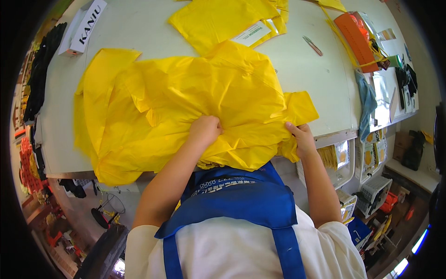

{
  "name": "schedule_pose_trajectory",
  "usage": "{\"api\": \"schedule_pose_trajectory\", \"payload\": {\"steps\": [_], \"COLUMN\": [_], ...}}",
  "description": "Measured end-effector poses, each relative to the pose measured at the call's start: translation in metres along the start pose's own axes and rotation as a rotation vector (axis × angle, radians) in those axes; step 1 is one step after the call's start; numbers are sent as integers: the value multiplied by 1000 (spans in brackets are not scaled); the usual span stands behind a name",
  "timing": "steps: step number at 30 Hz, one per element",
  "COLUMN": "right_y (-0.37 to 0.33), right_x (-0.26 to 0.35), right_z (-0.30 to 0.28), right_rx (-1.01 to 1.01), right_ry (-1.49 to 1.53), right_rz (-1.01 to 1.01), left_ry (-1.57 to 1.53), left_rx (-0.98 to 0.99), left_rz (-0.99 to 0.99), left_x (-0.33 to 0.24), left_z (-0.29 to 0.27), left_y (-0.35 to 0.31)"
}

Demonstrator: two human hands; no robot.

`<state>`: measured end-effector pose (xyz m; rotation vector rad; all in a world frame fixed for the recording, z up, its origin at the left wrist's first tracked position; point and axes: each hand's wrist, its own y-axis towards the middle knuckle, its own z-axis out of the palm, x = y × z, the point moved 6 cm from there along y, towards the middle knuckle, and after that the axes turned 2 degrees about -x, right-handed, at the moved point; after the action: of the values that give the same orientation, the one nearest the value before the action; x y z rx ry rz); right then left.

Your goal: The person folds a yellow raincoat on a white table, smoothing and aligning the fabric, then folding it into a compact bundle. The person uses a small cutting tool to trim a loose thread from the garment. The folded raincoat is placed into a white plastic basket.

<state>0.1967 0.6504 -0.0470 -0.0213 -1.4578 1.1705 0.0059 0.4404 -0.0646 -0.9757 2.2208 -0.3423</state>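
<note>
Left hand [204,130] fisted into yellow raincoat [186,107] | right hand [302,137] apparently pinching its hem | scissors [312,45] at 1 o'clock | white box [83,27] at 10 o'clock

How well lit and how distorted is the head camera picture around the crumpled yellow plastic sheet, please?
In the head view, light is bright and even; the crumpled yellow plastic sheet shows soft sheen, no harsh glare. The left hand and right hand are sharp. Fisheye bends the white table edge, and a black rim darkens the corners.
</note>
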Motion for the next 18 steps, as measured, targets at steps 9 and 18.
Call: {"api": "schedule_pose_trajectory", "payload": {"steps": [9, 18], "right_y": [37, 15], "right_x": [71, 120], "right_z": [-50, 88], "right_rx": [-131, -253], "right_ry": [-306, -1227], "right_rz": [-218, -1111], "left_ry": [-58, -43], "left_rx": [-374, -493], "left_rz": [104, -54], "left_x": [14, 111], "left_z": [-47, -86], "left_y": [-61, -155]}}
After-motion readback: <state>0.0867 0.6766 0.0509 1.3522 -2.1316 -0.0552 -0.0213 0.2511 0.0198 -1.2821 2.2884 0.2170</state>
